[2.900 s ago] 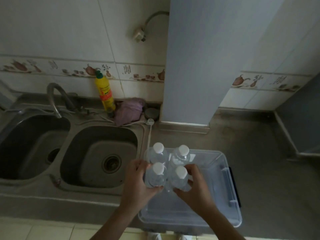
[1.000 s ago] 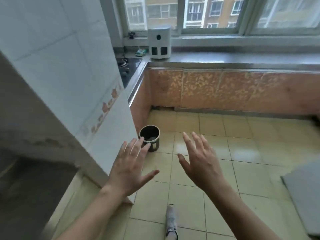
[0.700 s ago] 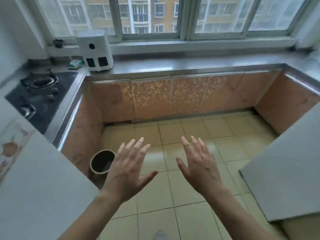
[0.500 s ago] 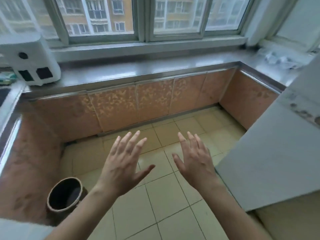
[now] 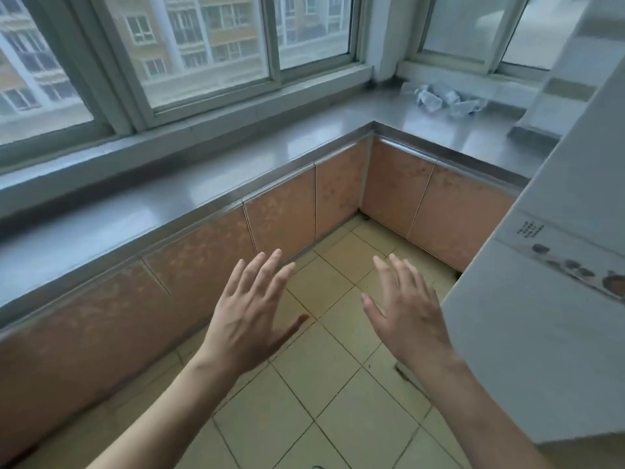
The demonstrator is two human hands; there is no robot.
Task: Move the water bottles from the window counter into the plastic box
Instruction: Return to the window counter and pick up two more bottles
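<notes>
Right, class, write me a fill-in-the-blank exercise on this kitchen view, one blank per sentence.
1. Both the left hand and the right hand are open and hold ____.
2. The water bottles lie on the steel counter in the far ____ corner.
3. Beneath the hands is a ____ floor.

Missing words: nothing; right; tiled

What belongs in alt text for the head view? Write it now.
Two bare hands, left hand and right hand, are raised open and empty above a yellow tiled floor. Blurred clear plastic water bottles lie on the grey steel window counter in the far corner.
</notes>
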